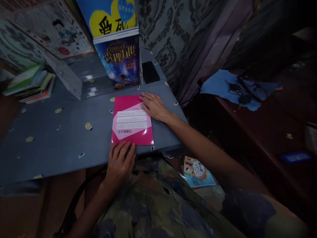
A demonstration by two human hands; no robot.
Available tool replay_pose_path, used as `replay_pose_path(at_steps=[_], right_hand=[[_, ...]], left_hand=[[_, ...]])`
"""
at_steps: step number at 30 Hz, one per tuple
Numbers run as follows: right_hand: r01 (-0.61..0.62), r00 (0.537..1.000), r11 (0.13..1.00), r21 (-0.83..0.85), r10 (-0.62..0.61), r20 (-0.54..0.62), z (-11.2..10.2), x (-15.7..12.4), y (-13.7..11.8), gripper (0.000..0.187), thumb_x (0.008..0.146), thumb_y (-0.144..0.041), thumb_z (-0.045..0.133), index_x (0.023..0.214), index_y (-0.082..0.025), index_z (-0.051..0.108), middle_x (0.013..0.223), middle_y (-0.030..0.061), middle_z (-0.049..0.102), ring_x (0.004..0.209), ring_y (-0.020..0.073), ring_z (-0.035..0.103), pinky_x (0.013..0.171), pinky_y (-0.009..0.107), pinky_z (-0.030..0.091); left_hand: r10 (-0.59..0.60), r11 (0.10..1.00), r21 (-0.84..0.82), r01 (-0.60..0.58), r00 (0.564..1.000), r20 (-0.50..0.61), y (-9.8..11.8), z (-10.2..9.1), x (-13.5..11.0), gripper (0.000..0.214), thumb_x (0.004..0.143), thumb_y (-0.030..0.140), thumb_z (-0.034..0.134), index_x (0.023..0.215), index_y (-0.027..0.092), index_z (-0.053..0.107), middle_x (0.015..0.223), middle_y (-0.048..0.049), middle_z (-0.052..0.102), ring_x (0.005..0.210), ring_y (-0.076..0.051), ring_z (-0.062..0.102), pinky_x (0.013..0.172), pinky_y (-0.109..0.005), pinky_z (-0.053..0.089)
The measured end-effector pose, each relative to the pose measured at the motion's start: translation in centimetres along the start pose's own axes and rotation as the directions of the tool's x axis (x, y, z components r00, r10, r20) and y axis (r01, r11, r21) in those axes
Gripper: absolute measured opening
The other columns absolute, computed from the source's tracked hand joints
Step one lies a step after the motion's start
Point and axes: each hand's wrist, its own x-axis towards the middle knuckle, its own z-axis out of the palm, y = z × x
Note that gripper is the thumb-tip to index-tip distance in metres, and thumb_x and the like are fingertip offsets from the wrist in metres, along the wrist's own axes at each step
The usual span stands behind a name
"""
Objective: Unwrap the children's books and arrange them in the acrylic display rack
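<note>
A thin pink book point(128, 136) lies flat on the cloth-covered table, its printed text upside down to me. My left hand point(121, 161) rests at its near edge, fingers stretched out and the tips touching the cover. Across the far right corner lies my right hand point(155, 106), fingers extended flat over the book's edge. Neither hand grips the book; both only touch it.
Upright books, a dark blue one point(120, 62) in front, stand in a clear holder point(71, 79) behind. A dark flat device point(150, 72) lies beside them. Stacked books point(37, 82) sit left. Keys point(235, 88) lie on a blue cloth point(216, 86) at right.
</note>
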Motion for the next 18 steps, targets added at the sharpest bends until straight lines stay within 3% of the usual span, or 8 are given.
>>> replay_pose_path(at_steps=[8, 13, 18], right_hand=[[-0.006, 1.000, 1.000, 0.007, 0.006, 0.003, 0.1, 0.0, 0.2, 0.051, 0.104, -0.034, 0.037, 0.148, -0.011, 0.051, 0.160, 0.0154, 0.045, 0.149, 0.0316, 0.038, 0.121, 0.053, 0.029], [0.005, 1.000, 1.000, 0.029, -0.004, -0.016, 0.2, 0.0, 0.3, 0.051, 0.105, -0.036, 0.038, 0.149, -0.016, 0.051, 0.160, 0.0131, 0.045, 0.148, 0.0315, 0.039, 0.121, 0.055, 0.029], [0.007, 1.000, 1.000, 0.006, -0.007, -0.021, 0.1, 0.0, 0.3, 0.050, 0.103, -0.033, 0.040, 0.147, -0.013, 0.054, 0.158, 0.0148, 0.048, 0.147, 0.0310, 0.041, 0.119, 0.052, 0.032]], left_hand=[[0.037, 0.999, -0.008, -0.037, 0.999, 0.032, 2.4, 1.1, 1.8, 0.035, 0.096, 0.024, 0.060, 0.130, 0.020, 0.064, 0.122, -0.0166, 0.068, 0.116, -0.030, 0.061, 0.104, -0.053, 0.046], [0.049, 0.999, -0.024, -0.047, 0.995, 0.084, 3.3, 1.2, 2.8, 0.035, 0.095, 0.028, 0.062, 0.129, 0.023, 0.066, 0.127, -0.0165, 0.066, 0.120, -0.031, 0.059, 0.107, -0.055, 0.043], [0.079, 0.996, 0.026, -0.080, 0.996, 0.029, 3.5, 1.7, 3.2, 0.031, 0.095, 0.028, 0.062, 0.125, 0.025, 0.067, 0.125, -0.0151, 0.067, 0.123, -0.030, 0.059, 0.108, -0.055, 0.045]])
